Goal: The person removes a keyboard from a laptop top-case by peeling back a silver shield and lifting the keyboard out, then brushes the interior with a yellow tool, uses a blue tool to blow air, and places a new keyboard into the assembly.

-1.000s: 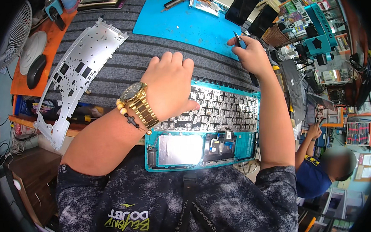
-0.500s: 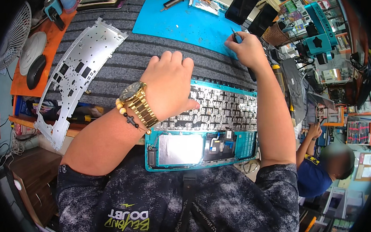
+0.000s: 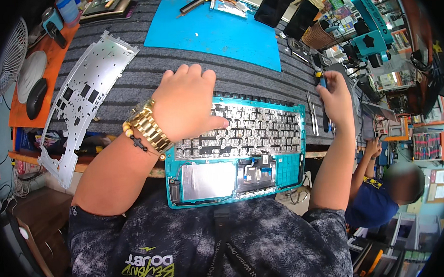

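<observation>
That laptop top case [image 3: 245,147] could tip if the half-open left hand [image 3: 187,102] slips off; right of it, the right hand [image 3: 337,95] curls at a tool [image 3: 326,117], grasp unclear

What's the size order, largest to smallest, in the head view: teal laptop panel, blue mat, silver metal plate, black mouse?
1. Teal laptop panel
2. Blue mat and silver metal plate, too alike to rank
3. Black mouse

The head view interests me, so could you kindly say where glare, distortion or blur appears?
Head view: glare whitens the silvery panel in the teal laptop casing; head view: the striped mat's lines bow, and the corners fall black; head view: the co-worker's head is blurred.
</observation>
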`<state>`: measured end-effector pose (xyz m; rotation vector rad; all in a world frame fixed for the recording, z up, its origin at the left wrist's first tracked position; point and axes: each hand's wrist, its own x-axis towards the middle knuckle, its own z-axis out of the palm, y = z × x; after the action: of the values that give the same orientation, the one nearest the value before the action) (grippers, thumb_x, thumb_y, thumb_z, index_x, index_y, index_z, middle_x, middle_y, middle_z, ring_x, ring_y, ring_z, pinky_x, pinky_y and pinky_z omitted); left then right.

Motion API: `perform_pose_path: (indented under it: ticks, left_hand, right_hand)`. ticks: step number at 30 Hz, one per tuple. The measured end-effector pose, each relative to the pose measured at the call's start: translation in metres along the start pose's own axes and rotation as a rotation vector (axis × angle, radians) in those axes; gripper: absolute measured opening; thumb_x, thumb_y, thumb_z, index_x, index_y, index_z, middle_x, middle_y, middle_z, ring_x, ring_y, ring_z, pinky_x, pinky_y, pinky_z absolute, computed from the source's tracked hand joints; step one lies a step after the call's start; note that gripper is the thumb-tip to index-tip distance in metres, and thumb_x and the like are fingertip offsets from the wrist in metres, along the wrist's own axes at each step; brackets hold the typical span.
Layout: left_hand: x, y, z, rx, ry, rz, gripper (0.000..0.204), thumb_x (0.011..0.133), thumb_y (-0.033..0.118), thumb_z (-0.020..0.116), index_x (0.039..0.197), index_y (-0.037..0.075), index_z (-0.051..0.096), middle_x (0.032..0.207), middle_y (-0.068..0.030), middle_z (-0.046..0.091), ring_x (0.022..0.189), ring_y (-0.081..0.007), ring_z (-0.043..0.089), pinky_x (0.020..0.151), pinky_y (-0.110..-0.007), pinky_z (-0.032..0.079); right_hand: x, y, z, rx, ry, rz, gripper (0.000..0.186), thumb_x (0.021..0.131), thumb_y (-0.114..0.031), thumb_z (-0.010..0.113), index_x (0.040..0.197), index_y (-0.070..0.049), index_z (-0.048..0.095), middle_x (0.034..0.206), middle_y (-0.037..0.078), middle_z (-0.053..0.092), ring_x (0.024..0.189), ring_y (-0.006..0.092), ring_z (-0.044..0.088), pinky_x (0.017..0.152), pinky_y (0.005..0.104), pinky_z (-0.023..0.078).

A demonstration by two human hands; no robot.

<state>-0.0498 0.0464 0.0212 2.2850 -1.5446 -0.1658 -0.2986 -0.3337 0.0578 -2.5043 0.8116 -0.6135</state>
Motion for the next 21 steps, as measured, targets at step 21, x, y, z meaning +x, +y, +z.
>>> perform_pose_path:
  ticks: [21]
  left_hand:
    - [0.024, -0.022, -0.008, -0.374, -0.029, -0.028, 0.040, 0.116, 0.027, 0.064, 0.094, -0.005, 0.071, 0.084, -0.0255, 0.068, 0.082, -0.0486, 0.067, 0.080, -0.058, 0.054]
  right_hand:
    - [-0.084, -0.114, 0.049, -0.015, -0.144, -0.458, 0.038, 0.094, -0.001, 0.081, 0.131, 0.000, 0.079, 0.128, 0.021, 0.080, 0.126, 0.0424, 0.073, 0.110, 0.0491, 0.057]
